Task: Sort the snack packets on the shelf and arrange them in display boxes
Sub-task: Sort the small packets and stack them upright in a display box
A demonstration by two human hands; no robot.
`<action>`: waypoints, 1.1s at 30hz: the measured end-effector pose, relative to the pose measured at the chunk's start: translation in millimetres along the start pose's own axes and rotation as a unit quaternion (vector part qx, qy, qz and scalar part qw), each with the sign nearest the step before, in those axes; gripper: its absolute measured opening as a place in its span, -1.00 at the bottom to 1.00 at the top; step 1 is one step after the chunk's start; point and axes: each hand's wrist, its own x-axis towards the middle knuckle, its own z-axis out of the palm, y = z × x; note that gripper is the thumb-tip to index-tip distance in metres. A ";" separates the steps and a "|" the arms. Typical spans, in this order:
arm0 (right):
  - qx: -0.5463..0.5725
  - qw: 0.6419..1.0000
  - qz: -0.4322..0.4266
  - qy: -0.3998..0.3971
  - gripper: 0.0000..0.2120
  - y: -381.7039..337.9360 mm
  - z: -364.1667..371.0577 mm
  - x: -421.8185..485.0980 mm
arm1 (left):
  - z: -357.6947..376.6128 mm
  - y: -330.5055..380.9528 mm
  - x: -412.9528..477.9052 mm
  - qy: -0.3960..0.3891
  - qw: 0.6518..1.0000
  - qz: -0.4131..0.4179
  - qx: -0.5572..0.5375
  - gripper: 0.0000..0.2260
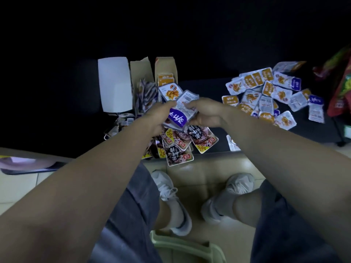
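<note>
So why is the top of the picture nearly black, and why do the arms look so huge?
Head view: dim light, so the background goes black. Head view: the wide-angle lens swells the near forearms and curves the edges. The left hand and right hand gripping the purple packets look fairly sharp, while the red bag at the far right is smeared.

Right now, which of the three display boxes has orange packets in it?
The rightmost brown box, with orange-labelled packets inside. The middle brown box holds dark purplish packets; the white box on the left shows no contents.
</note>
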 end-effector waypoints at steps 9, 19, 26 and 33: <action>-0.031 0.999 0.004 0.013 -0.87 1.3 48.6 53.0 | -54.5 -20.8 30.3 0.081 0.995 -0.001 0.058 -0.76; -0.186 0.947 -0.169 0.198 -0.58 -28.2 78.8 105.7 | -93.5 -22.9 71.6 0.212 0.916 0.175 0.292 -0.76; -0.361 0.878 -0.192 0.250 -0.62 -23.0 90.2 129.5 | -98.5 -34.3 76.4 0.133 0.921 0.197 0.308 -0.69; -0.283 0.876 -0.265 0.287 -0.60 -21.2 106.4 147.2 | -99.9 -33.9 79.9 0.119 0.914 0.206 0.330 -0.68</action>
